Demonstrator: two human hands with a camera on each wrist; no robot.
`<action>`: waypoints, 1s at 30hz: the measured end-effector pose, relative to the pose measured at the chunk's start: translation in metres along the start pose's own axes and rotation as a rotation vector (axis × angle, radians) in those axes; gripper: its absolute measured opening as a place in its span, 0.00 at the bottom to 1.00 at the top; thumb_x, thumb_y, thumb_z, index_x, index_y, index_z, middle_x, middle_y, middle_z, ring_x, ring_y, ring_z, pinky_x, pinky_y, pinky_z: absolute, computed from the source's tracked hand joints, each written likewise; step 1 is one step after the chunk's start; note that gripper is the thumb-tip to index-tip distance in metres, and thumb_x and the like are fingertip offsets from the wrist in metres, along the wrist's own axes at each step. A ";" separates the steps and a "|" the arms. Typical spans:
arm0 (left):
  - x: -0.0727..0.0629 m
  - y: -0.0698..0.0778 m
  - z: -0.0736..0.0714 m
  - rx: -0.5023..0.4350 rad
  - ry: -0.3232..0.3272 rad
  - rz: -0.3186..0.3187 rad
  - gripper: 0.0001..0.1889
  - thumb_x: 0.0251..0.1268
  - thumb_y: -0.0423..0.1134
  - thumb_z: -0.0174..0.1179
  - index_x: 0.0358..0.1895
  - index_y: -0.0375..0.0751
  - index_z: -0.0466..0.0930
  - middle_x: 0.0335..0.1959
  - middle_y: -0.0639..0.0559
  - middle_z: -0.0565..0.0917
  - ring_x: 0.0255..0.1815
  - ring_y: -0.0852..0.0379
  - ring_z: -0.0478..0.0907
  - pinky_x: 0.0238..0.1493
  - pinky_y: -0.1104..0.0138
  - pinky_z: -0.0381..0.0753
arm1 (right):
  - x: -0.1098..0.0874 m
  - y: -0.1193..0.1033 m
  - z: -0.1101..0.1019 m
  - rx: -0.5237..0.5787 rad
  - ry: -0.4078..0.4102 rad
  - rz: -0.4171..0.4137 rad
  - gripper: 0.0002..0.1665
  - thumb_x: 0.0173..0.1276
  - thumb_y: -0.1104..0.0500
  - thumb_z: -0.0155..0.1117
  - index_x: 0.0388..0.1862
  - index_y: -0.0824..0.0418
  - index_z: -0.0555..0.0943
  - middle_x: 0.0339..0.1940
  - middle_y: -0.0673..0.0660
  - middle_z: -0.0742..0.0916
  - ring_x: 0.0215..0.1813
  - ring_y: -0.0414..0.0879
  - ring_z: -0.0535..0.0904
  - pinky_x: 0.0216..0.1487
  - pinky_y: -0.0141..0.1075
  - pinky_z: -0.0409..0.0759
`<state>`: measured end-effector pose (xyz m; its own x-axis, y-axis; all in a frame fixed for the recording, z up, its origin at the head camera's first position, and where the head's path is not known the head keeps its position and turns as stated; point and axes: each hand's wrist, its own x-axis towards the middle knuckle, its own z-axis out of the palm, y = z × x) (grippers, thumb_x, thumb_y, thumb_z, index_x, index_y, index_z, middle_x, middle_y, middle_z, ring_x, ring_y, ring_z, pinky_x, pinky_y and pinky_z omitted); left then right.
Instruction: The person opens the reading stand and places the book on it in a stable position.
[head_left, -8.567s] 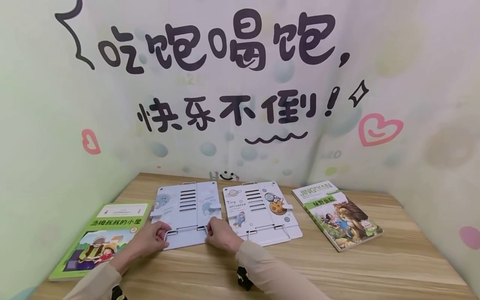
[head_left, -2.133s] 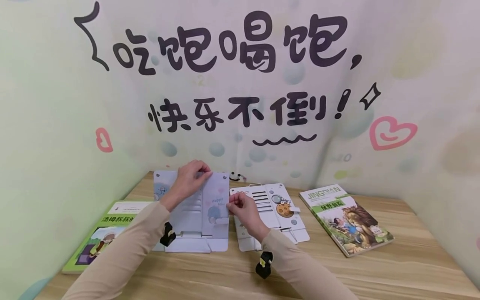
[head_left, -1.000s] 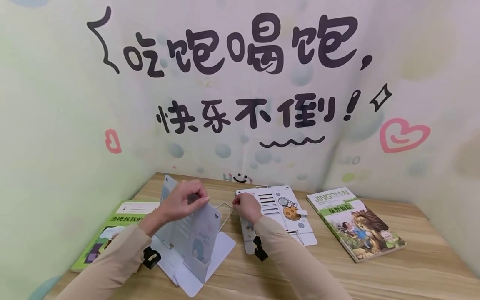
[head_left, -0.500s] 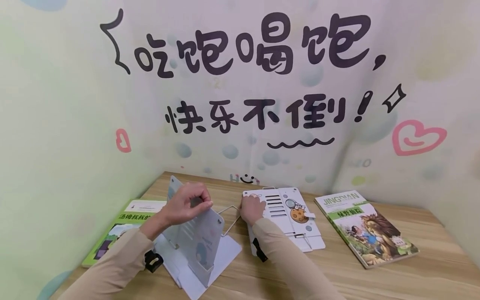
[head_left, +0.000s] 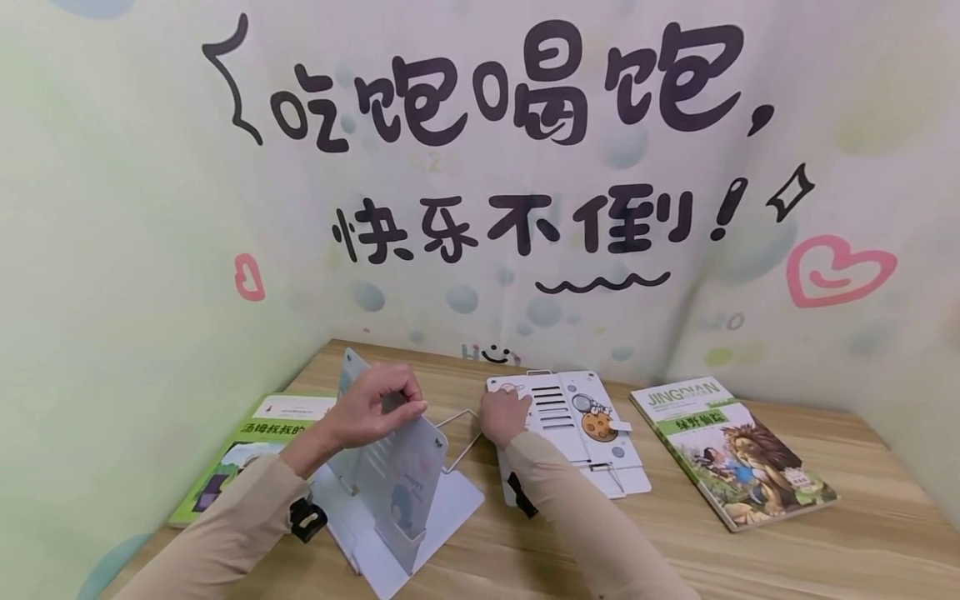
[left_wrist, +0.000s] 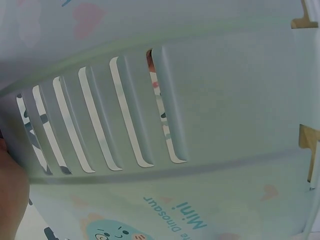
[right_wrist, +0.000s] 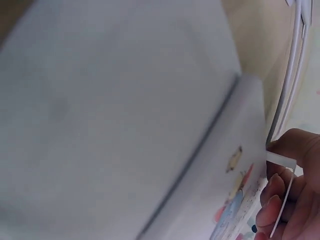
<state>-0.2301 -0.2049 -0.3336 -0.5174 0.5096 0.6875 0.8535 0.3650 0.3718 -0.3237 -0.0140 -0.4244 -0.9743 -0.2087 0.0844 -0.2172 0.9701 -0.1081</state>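
In the head view a pale blue book stand (head_left: 408, 479) with a dinosaur print is unfolded. Its slotted panel stands up from a white base, turned at an angle on the table. My left hand (head_left: 378, 404) grips the panel's top edge; in the left wrist view the slotted panel (left_wrist: 165, 110) fills most of the picture. Behind the panel a wire support (head_left: 459, 442) sticks out to the right. My right hand (head_left: 506, 415) pinches this wire, its fingers (right_wrist: 272, 200) curled beside a white tab. It is above the left side of a white space-print book stand (head_left: 555, 450) lying flat.
A green storybook (head_left: 232, 467) lies at the left, partly behind my left sleeve. On the right lies another book (head_left: 735, 458) with a lion cover. A printed cloth wall (head_left: 570, 333) closes off the table's back edge.
The blue stand lay flat, then its panel was raised and the whole stand turned sideways. My right hand moved from its side edge to the wire. Little differs over the last half second.
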 end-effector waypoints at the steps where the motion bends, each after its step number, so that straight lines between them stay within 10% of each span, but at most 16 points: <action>1: 0.000 0.000 0.001 -0.001 0.000 0.002 0.12 0.50 0.25 0.62 0.26 0.48 0.75 0.23 0.60 0.76 0.26 0.66 0.68 0.29 0.70 0.68 | -0.001 0.002 -0.002 0.020 0.005 -0.003 0.07 0.61 0.61 0.59 0.32 0.62 0.83 0.37 0.62 0.84 0.44 0.56 0.77 0.50 0.54 0.69; 10: 0.003 -0.002 0.002 -0.007 -0.015 -0.001 0.11 0.52 0.25 0.62 0.26 0.48 0.75 0.24 0.59 0.77 0.26 0.66 0.69 0.30 0.70 0.70 | -0.008 0.013 -0.020 0.550 -0.027 -0.129 0.02 0.55 0.69 0.58 0.27 0.66 0.78 0.22 0.56 0.82 0.21 0.42 0.72 0.20 0.30 0.71; 18: 0.008 -0.007 0.005 0.000 -0.032 0.068 0.11 0.51 0.25 0.62 0.27 0.47 0.76 0.24 0.58 0.78 0.27 0.64 0.71 0.31 0.70 0.72 | -0.021 0.025 -0.019 1.136 -0.247 0.015 0.10 0.68 0.69 0.51 0.41 0.80 0.73 0.16 0.57 0.80 0.16 0.39 0.78 0.25 0.34 0.83; 30: 0.006 -0.016 0.004 -0.015 -0.022 0.011 0.12 0.52 0.21 0.62 0.29 0.44 0.75 0.28 0.54 0.77 0.33 0.59 0.71 0.35 0.63 0.74 | -0.054 0.035 -0.020 1.346 -0.161 0.094 0.13 0.70 0.67 0.45 0.48 0.76 0.70 0.27 0.59 0.80 0.22 0.38 0.78 0.29 0.32 0.83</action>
<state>-0.2471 -0.2043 -0.3383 -0.5092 0.5301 0.6780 0.8598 0.3479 0.3737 -0.2772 0.0335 -0.4126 -0.9646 -0.2506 -0.0826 0.0511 0.1295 -0.9903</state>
